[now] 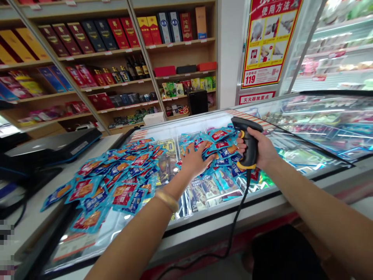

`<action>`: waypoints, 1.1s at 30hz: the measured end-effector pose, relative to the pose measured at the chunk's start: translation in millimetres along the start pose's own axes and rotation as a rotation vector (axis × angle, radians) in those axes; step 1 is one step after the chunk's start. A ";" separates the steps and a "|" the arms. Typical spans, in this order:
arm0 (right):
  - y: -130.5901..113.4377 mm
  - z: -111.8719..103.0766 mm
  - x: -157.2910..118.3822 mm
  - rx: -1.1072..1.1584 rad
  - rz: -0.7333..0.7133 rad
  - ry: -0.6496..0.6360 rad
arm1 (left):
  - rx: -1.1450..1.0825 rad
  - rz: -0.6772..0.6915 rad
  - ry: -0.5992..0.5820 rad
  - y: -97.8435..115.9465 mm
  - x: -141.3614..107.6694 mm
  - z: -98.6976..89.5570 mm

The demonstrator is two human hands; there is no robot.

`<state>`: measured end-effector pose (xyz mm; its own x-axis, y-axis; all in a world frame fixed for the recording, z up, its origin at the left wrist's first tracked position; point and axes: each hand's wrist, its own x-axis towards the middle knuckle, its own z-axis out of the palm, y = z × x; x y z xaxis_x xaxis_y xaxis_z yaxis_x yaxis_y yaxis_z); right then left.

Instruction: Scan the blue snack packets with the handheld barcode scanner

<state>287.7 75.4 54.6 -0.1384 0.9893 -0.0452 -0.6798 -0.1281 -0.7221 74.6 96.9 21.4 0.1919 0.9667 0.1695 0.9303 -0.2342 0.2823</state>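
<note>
My right hand (pixel 260 146) is wrapped around the handle of a black and yellow barcode scanner (pixel 250 149), its head pointing left over the freezer's glass top. With fingers spread, my left hand (pixel 194 161) rests on a pile of small blue snack packets (pixel 220 136) just left of the scanner. A gold-coloured bangle (pixel 167 200) circles my left wrist. Farther left, a larger heap of similar blue packets (pixel 119 171), with red or dark blue labels, spreads over the glass and onto the counter edge. Some packets under my left hand are hidden.
Wrapped ice creams (pixel 206 188) show through the freezer glass. The scanner's black cord (pixel 233 229) hangs over the freezer's front edge. A black device (pixel 58 149) stands on the left counter (pixel 43 194). Shelves (pixel 112 87) with boxes and bottles line the back wall.
</note>
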 end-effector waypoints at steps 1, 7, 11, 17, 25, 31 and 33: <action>-0.3 -2.7 1.5 0.008 0.003 0.013 | 0.000 0.003 0.001 0.1 1.1 0.2; -0.9 -8.3 8.9 0.019 -0.016 0.018 | -0.033 0.001 0.002 7.4 14.5 -0.2; -3.6 -7.1 6.5 -0.028 -0.046 0.011 | -0.069 0.005 -0.018 8.1 20.2 -0.8; -4.4 13.7 0.0 -0.082 -0.072 0.010 | -0.114 0.013 0.008 -8.0 10.6 -12.8; 34.4 78.7 6.5 -0.097 0.028 -0.164 | 0.016 -0.067 0.247 -86.0 -12.2 -56.4; 85.4 126.7 23.1 -0.031 0.213 -0.235 | 0.236 -0.375 0.213 -152.6 -37.1 -76.7; 100.0 132.3 27.1 -0.036 0.268 -0.244 | 0.253 -0.408 0.172 -161.4 -42.7 -76.5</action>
<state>120.7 80.2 72.4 -0.4787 0.8749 -0.0731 -0.5713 -0.3737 -0.7307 -107.6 85.5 40.8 -0.2375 0.9380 0.2525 0.9694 0.2119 0.1243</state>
